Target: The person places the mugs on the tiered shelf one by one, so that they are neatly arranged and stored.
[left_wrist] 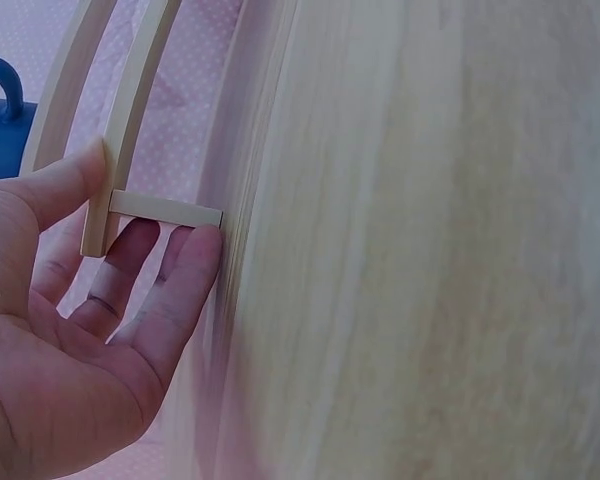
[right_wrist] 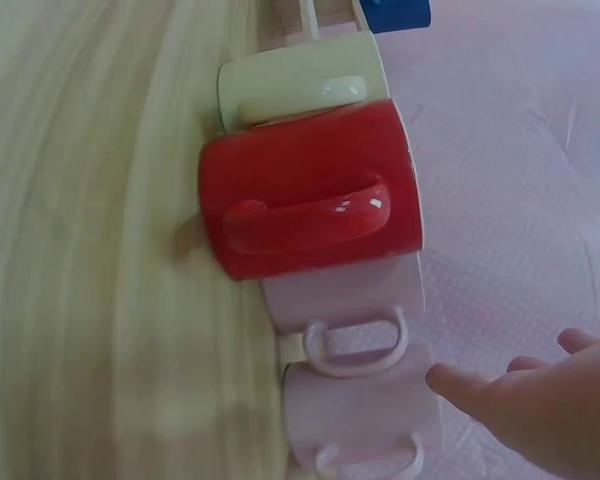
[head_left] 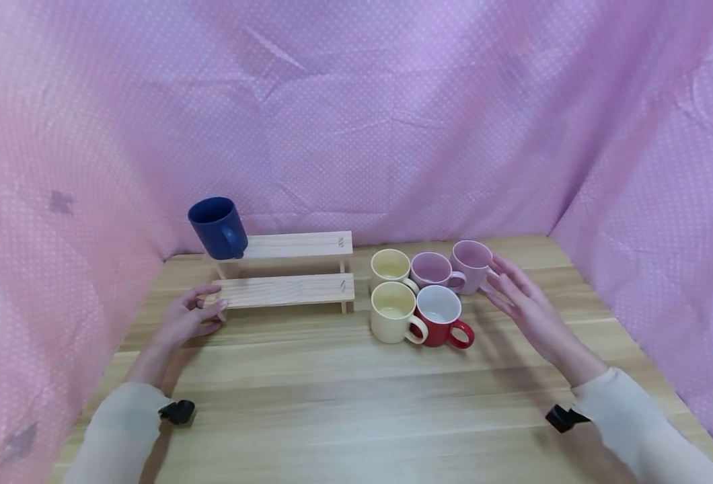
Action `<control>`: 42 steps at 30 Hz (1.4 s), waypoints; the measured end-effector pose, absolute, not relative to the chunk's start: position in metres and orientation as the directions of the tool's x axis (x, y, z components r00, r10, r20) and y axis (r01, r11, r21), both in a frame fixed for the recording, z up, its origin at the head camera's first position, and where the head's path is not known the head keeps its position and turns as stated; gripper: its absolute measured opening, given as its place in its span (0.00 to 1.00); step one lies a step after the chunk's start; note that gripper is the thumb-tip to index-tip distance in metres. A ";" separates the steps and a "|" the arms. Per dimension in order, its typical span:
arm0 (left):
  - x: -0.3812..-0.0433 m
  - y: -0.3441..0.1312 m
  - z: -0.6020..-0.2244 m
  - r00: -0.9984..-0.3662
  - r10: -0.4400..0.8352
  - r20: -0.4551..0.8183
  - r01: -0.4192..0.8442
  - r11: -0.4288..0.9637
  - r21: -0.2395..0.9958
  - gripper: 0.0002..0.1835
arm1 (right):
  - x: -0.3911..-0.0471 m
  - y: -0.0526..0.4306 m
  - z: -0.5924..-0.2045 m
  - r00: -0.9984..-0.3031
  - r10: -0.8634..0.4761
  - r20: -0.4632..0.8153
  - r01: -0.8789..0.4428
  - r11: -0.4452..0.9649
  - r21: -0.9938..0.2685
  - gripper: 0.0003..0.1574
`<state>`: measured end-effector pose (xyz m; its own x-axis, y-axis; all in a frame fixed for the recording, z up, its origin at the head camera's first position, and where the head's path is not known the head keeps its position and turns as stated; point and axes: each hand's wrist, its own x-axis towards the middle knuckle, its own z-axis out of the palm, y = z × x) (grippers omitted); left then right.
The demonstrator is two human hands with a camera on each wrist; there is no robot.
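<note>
My left hand [head_left: 190, 314] pinches the left end of the lower board of a two-step wooden shelf [head_left: 286, 291]. In the left wrist view its thumb [left_wrist: 72, 180] lies on top of the board, with the fingers below beside the short leg [left_wrist: 170, 209]. A dark blue mug [head_left: 218, 228] stands on the upper step's left end. On the right, my right hand [head_left: 529, 309] reaches with extended fingers to the rear pink mug [head_left: 470, 265], fingertips right at its handle side. Beside that mug are a second pink mug [head_left: 432, 270] and a red mug [head_left: 438, 316] with a white inside.
Two pale yellow mugs, a rear one [head_left: 390, 265] and a front one [head_left: 393, 312], stand between the shelf and the red mug. A pink dotted cloth [head_left: 393, 134] hangs behind and at both sides of the wooden table [head_left: 356, 410].
</note>
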<state>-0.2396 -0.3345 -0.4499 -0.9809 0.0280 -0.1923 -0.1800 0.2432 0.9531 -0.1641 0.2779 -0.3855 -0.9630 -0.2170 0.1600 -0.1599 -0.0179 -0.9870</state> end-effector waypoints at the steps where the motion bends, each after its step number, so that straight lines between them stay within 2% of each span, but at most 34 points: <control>1: -0.241 -0.335 -0.452 -0.983 0.027 -0.180 -0.168 0.245 0.955 0.38 | -0.162 0.282 -0.388 -0.962 -0.223 0.155 -0.156 -0.012 -0.988 0.39; 6: -0.243 -0.333 -0.454 -0.982 0.028 -0.186 -0.173 0.253 0.952 0.38 | -0.154 0.293 -0.397 -0.959 -0.263 0.106 -0.118 0.031 -0.993 0.39; 12: -0.242 -0.337 -0.452 -0.979 0.055 -0.195 -0.173 0.268 0.948 0.39 | -0.145 0.283 -0.416 -0.958 -0.287 -0.011 -0.031 0.139 -0.990 0.40; 27: -0.241 -0.339 -0.453 -0.976 0.050 -0.214 -0.190 0.297 0.936 0.41 | -0.138 0.270 -0.445 -0.912 -0.363 -0.192 0.136 0.176 -0.975 0.37; 36: -0.237 -0.341 -0.449 -0.977 0.044 -0.210 -0.187 0.308 0.933 0.43 | -0.140 0.262 -0.454 -0.866 -0.469 -0.172 0.134 0.114 -0.984 0.31; 42: -0.241 -0.339 -0.451 -0.977 0.055 -0.206 -0.182 0.295 0.938 0.42 | -0.148 0.263 -0.453 -0.841 -0.507 -0.186 0.170 0.079 -0.982 0.33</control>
<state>-0.2408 -0.3390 -0.4505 -0.9769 0.0552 -0.2065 -0.1816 0.2953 0.9380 -0.1480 0.2630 -0.4534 -0.8414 -0.5073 -0.1861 0.1700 0.0785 -0.9823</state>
